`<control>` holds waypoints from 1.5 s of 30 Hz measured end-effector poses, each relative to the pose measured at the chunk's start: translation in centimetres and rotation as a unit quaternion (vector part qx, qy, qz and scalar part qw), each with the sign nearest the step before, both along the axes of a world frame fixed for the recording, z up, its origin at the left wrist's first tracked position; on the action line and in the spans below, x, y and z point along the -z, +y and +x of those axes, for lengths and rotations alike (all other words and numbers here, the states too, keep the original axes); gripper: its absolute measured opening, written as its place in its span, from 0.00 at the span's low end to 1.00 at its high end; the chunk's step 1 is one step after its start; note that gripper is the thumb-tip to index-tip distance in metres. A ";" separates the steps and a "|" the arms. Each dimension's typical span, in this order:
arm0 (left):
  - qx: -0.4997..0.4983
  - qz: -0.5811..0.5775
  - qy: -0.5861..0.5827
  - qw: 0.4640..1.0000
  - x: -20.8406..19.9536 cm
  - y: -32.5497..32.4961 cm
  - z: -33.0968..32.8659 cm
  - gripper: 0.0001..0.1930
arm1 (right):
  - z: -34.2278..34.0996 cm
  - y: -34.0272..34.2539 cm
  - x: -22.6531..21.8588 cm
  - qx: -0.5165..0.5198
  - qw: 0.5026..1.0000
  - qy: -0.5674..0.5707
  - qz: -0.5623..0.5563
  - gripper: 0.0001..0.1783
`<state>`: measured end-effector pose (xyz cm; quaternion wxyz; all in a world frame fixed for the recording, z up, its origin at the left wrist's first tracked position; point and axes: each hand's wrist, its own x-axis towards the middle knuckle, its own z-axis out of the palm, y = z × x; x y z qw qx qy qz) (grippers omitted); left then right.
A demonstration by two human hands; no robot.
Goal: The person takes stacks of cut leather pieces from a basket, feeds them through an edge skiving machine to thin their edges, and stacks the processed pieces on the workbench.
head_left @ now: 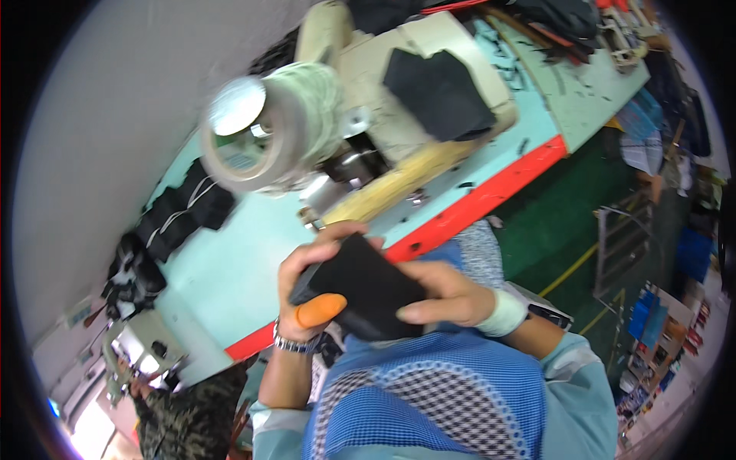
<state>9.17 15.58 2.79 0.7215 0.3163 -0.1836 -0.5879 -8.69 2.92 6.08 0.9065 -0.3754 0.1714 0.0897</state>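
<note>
Both my hands grip a black boxy piece (369,287) that looks like sewn leather or fabric; its exact kind is unclear. My left hand (307,280) wraps its left side, with an orange finger cover on the thumb pressed against the near face. My right hand (448,295) pinches its right end, thumb on top and fingers partly hidden behind. The piece is tilted in front of my blue apron (437,391), close to the table's red edge. Beyond it stands a cream sewing machine (422,165) with a rounded, thread-wrapped head (307,100). Several flat black panels (445,92) lie on the machine.
The pale green table (215,264) has a red front edge (491,199). Black pieces tied with white cord (184,211) lie at its left. A person in camouflage clothing (192,414) works at another machine, lower left. A metal rack (625,238) stands on the green floor at right.
</note>
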 end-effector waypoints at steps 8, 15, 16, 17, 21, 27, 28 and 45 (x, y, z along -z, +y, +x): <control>0.179 0.302 -0.112 0.930 -2.4 -1.9 4.5 0.22 | 1.5 -0.9 2.3 0.135 0.986 0.096 -0.028 0.24; 0.131 0.363 -0.139 0.912 -0.9 -2.3 4.8 0.12 | 3.0 -1.6 4.5 0.156 0.973 0.171 -0.013 0.18; 0.131 0.368 -0.143 0.909 -0.9 -2.4 4.8 0.12 | 3.3 -1.7 4.3 0.148 0.972 0.182 -0.010 0.18; 0.132 0.382 -0.128 0.905 -0.8 -2.6 4.5 0.12 | 3.2 -2.0 3.9 0.148 0.973 0.178 -0.005 0.18; 0.118 0.422 -0.192 0.878 1.0 -2.9 4.0 0.12 | 2.5 -1.9 3.1 0.192 0.962 0.191 -0.012 0.14; 0.155 0.393 -0.147 0.894 -0.3 -2.7 5.7 0.14 | 3.0 -1.8 3.0 0.196 0.958 0.198 -0.067 0.13; 0.225 0.395 -0.238 0.858 -0.2 -2.8 6.3 0.15 | 3.2 -1.9 2.7 0.189 0.958 0.205 -0.066 0.13; 0.148 0.379 -0.186 0.894 1.7 -1.5 7.0 0.14 | 3.0 -0.9 3.0 0.255 0.943 0.181 -0.111 0.15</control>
